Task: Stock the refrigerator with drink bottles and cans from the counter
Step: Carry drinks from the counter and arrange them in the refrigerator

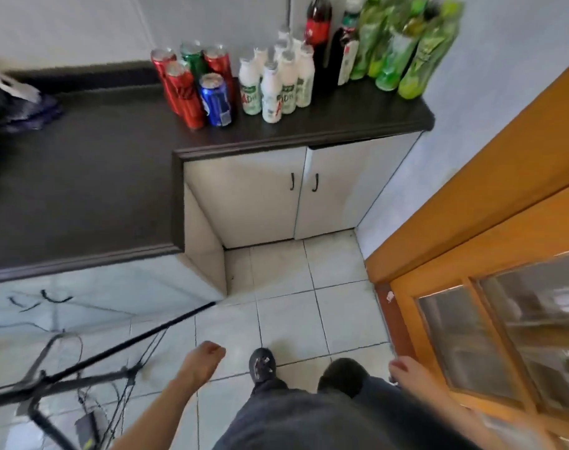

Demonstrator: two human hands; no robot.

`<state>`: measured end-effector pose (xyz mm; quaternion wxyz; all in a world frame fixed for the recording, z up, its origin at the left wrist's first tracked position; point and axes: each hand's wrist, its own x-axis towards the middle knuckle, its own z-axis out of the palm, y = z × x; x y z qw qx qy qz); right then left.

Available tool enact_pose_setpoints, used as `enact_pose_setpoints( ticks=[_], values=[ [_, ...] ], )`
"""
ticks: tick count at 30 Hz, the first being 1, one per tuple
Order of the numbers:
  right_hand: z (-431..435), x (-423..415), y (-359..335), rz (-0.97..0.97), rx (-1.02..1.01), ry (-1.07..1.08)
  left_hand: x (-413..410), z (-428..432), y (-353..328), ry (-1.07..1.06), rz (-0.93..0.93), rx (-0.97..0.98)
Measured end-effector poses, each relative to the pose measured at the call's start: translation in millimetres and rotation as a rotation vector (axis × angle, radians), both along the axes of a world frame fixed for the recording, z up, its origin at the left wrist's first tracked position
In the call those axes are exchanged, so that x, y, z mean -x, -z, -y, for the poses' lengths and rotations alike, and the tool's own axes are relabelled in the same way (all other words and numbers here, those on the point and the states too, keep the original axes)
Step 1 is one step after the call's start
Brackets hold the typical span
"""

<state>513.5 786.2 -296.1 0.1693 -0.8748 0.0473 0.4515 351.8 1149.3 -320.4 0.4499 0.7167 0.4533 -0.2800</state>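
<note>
The tall red aluminium drink cans (pixel 184 92), a green can (pixel 192 58) among them and a shorter blue can (pixel 215 99) at the front stand upright in a tight cluster at the far end of the dark, L-shaped countertop surface (pixel 82 177). Just to their right is a group of small white plastic bottles with green and red labels (pixel 272 92), also upright and touching one another. Behind these, by the wall, stand a tall dark cola bottle with a red label (pixel 319 27) and a dark bottle with a white label and green cap (pixel 345 56), and next to those, at the surface's right end, is a row of tall green-wrapped plastic bottles (pixel 416 60). All the drinks are well apart from the person, who stands on the pale tiled floor (pixel 286 277). The left hand (pixel 208 355) is low over the floor, fingers curled into a fist and holding nothing. The right hand (pixel 406 368) is near the orange wooden door with glass panes (pixel 471 222); it is blurred, and I cannot tell how its fingers lie. White cabinet doors with black handles (pixel 267 196) sit under the surface, a bluish plastic bag (pixel 30 105) lies at its left edge, and black stand legs with cables (pixel 82 368) cross the floor on the left.
</note>
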Motion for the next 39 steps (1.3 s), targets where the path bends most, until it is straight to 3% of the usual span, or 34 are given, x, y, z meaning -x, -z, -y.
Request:
enact_pose_setpoints(
  ticks=[4, 10, 15, 20, 26, 29, 39],
  values=[
    [-36.3, -30.4, -5.7, 0.047, -0.042, 0.033, -83.9, -55.6, -9.1, 0.140, -0.020, -0.090],
    [-49.3, -100.9, 7.2, 0.001, -0.021, 0.009, -174.0, -62.4, 0.6, 0.258, -0.042, -0.082],
    [-47.2, -203.9, 18.0, 0.036, -0.030, -0.011, -231.0, -29.2, 11.2, 0.124, -0.073, 0.016],
    [-60.2, -342.4, -14.0, 0.222, -0.128, -0.014, -333.0, 8.8, -11.0, 0.019, 0.004, 0.033],
    [-103.2, -473.2, -76.5, 0.697, -0.162, -0.122, -474.8, 38.6, -58.3, -0.084, 0.292, 0.018],
    [-124.8, -507.0, -102.9, 0.883, -0.215, -0.068, -522.4, 46.5, -86.3, -0.107, 0.452, 0.013],
    [-168.6, -576.2, -146.9, 1.052, -0.394, 0.131, -657.4, 11.0, -154.4, -0.149, 1.042, -0.313]
  ],
)
